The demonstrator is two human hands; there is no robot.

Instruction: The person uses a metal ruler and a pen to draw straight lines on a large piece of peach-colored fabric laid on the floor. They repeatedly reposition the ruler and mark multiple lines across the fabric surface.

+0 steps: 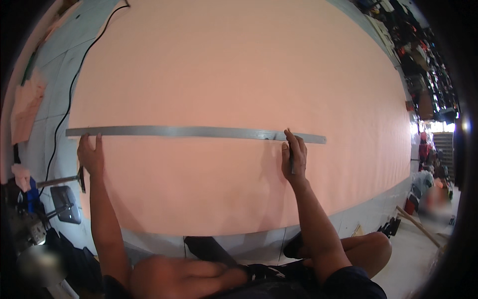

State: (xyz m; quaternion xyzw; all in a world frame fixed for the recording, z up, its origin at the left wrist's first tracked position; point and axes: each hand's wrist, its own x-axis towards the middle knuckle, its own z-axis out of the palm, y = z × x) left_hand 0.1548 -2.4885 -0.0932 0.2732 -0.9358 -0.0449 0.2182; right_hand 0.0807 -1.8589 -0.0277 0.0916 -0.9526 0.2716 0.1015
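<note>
A long grey metal ruler [199, 131] lies flat across a large peach-coloured sheet [239, 65]. My left hand [91, 155] is at the ruler's left end, its fingers stretched out and their tips against the near edge. Toward the other end, my right hand [295, 158] rests with its fingertips on the ruler. A slim dark tool [292, 166] shows between the thumb and fingers of that hand; its kind is hard to make out. Part of the ruler extends to the right beyond my right hand.
A black cable [72, 89] runs along the sheet's left side. By my left forearm are a hammer-like tool [62, 181] and a dark rectangular object [65, 204]. Peach scraps [27, 107] lie far left. Cluttered goods [420, 65] fill the right; a wooden stick [419, 226] lies below them.
</note>
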